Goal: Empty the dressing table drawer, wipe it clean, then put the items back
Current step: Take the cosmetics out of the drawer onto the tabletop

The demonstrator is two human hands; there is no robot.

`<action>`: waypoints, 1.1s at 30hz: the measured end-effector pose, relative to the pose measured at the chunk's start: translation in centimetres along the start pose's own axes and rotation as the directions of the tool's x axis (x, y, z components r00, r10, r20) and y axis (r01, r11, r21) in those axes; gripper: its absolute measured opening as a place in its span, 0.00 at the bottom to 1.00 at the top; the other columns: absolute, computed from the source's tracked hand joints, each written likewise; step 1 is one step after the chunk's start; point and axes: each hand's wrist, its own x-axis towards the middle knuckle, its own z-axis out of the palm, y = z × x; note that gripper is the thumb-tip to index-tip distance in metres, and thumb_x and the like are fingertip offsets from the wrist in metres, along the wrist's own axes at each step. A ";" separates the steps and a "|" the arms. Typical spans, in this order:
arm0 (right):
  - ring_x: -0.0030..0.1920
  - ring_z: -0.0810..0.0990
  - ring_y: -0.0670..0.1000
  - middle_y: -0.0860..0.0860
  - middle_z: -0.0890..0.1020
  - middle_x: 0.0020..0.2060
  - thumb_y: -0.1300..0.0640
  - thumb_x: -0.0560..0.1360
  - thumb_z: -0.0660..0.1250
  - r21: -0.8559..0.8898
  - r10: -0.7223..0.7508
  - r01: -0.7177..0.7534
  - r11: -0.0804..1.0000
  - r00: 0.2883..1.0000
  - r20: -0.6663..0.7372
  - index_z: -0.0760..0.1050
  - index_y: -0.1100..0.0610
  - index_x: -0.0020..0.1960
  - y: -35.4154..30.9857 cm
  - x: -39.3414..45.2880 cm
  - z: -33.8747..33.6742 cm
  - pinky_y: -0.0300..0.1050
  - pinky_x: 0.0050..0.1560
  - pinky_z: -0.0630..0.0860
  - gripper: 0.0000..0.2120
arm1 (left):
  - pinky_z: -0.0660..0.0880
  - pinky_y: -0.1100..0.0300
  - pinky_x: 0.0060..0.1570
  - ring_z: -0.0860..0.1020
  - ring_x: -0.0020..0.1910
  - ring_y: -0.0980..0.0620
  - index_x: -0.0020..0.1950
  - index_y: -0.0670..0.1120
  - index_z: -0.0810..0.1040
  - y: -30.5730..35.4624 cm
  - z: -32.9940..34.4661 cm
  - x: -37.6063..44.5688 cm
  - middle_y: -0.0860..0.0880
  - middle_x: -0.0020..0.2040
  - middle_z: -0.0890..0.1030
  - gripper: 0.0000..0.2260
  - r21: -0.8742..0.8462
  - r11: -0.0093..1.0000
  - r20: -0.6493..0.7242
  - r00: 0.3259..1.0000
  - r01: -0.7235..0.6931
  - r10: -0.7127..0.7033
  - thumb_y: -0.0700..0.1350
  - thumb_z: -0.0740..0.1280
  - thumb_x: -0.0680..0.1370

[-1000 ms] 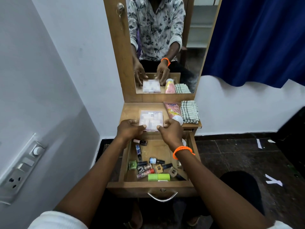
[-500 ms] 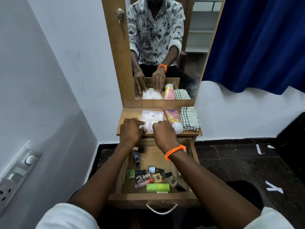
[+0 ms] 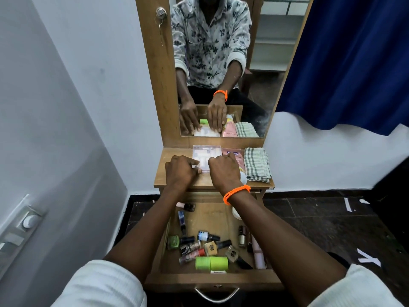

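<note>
A flat clear plastic case (image 3: 207,157), pale blocks showing through its lid, lies on the dressing table top (image 3: 177,180) against the mirror's base. The left hand (image 3: 180,172) curls at its near-left corner, the right hand (image 3: 223,171) at its near-right edge, fingertips touching it; whether either truly pinches it is hidden behind the knuckles. Below the wrists, the open drawer (image 3: 212,279) holds nail polish bottles (image 3: 208,235) and a green tube (image 3: 211,263); the right forearm covers its right side.

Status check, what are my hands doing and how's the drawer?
Both hands, left hand and right hand, on clear case on tabletop. Drawer open, nail polish bottles inside. Nothing blocking.
</note>
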 end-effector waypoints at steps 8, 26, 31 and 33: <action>0.55 0.81 0.62 0.58 0.84 0.50 0.67 0.75 0.59 0.060 -0.008 0.009 0.998 1.000 -0.013 0.78 0.57 0.52 0.3 -0.6 -0.7 0.53 0.62 0.68 0.12 | 0.67 0.49 0.62 0.75 0.65 0.45 0.62 0.53 0.86 1.3 -1.3 -0.7 0.47 0.62 0.84 0.12 0.173 0.983 0.055 0.997 -0.062 0.053 0.50 0.72 0.79; 0.56 0.81 0.61 0.61 0.82 0.54 0.65 0.77 0.60 0.256 0.061 -0.144 0.956 0.950 0.306 0.78 0.62 0.55 2.3 -12.7 4.1 0.53 0.53 0.80 0.11 | 0.78 0.51 0.56 0.82 0.54 0.41 0.50 0.43 0.84 2.1 8.6 -10.7 0.43 0.52 0.87 0.11 -0.153 0.988 0.538 0.837 -0.021 0.101 0.38 0.63 0.76; 0.60 0.80 0.60 0.58 0.81 0.60 0.62 0.80 0.57 0.120 0.042 -0.095 0.988 0.922 0.384 0.77 0.60 0.62 2.1 -13.3 5.5 0.53 0.56 0.77 0.15 | 0.77 0.53 0.64 0.82 0.61 0.49 0.60 0.49 0.86 3.0 9.7 -10.0 0.48 0.60 0.86 0.18 -0.262 0.965 0.576 0.806 0.023 0.138 0.47 0.63 0.74; 0.60 0.80 0.60 0.58 0.81 0.59 0.61 0.81 0.56 0.094 0.044 -0.090 0.991 0.913 0.407 0.78 0.60 0.61 2.0 -13.3 5.8 0.53 0.55 0.77 0.15 | 0.76 0.54 0.66 0.80 0.63 0.52 0.63 0.47 0.86 3.9 9.1 -9.9 0.47 0.62 0.85 0.17 -0.325 0.943 0.587 0.798 0.074 0.140 0.47 0.66 0.76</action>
